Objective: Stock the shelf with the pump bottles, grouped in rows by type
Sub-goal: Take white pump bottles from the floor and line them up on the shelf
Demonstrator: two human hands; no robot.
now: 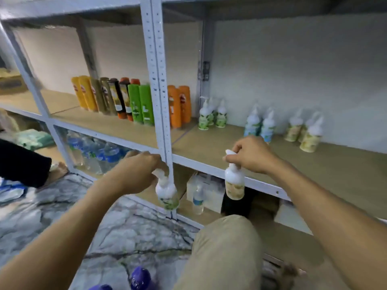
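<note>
From the head camera, your left hand [138,172] is curled round the pump of a green-label bottle [167,195], which hangs against the foot of the upright post [161,101]. Right of the post, your right hand [253,155] clamps the pump of a cream-label bottle [234,185], which hangs before the shelf [272,162] edge. Farther right of the post, the green-label group [211,116], blue-label group [259,124] and cream-label group [303,130] stand on that shelf.
</note>
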